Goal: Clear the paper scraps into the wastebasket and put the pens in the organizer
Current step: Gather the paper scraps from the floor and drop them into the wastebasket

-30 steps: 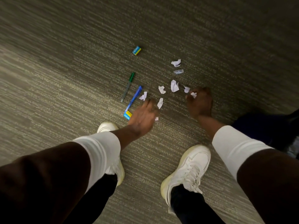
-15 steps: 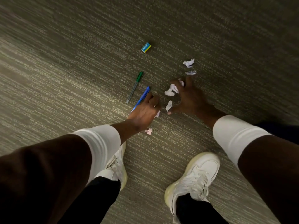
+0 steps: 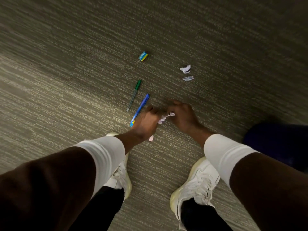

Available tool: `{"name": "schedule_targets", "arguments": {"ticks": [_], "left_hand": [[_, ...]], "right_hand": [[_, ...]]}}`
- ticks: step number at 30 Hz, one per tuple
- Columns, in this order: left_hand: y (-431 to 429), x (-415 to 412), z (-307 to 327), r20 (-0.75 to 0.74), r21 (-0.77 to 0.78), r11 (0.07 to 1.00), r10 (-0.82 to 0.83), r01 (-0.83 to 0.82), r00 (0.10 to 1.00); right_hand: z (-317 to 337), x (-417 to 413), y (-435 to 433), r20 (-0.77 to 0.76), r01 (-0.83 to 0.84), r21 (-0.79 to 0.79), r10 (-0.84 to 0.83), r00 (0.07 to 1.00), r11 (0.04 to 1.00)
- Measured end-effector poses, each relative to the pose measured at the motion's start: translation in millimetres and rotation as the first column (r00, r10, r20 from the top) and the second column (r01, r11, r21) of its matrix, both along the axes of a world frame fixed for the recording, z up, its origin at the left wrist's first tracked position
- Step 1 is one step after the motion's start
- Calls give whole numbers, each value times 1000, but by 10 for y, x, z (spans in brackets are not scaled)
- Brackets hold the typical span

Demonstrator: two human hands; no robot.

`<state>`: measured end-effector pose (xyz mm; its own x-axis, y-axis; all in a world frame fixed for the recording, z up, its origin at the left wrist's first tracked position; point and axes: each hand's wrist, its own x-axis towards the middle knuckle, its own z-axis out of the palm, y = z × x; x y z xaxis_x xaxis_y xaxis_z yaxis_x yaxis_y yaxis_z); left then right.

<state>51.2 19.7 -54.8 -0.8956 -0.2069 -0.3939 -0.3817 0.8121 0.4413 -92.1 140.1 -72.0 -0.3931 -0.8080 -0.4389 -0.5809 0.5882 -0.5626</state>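
White paper scraps [image 3: 165, 117] sit bunched between my left hand [image 3: 146, 121] and right hand [image 3: 184, 117] on the carpet [image 3: 66, 80]; my fingers curl around them. Gathering is underway. Two scraps [image 3: 185, 69] beyond need collecting next; the pens [image 3: 140, 106] wait beside.

- Both hands, left [image 3: 146, 120] and right [image 3: 183, 117], are motion-blurred; their grips cannot be told.
- Scraps [image 3: 164, 117] between them are mostly hidden.
- The blue pen [image 3: 140, 108] has its lower end under the left hand.
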Motion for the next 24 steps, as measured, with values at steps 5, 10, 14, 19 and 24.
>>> {"name": "schedule_targets", "arguments": {"ticks": [5,10,14,19,24], "left_hand": [[195,-94,440,-2,2,999,53,-53,999],[498,-270,1118,-55,122,979,169,-162,984],[819,-479,1685,-115,227,956,217,-187,969],[1300,-785,2308,-174,335,914,298,-228,938],[1869,-1155,2772,-224,441,878,308,-186,924]], "right_hand": [[353,45,399,20,344,-55,-343,939,937],[1153,136,848,-37,576,-21,-576,816,817],[1919,209,1237,-22,705,-72,-707,707,706],[2751,151,1717,-38,805,-151,-817,575,574],[3253,-8,2200,-40,891,-254,-924,380,377]]}}
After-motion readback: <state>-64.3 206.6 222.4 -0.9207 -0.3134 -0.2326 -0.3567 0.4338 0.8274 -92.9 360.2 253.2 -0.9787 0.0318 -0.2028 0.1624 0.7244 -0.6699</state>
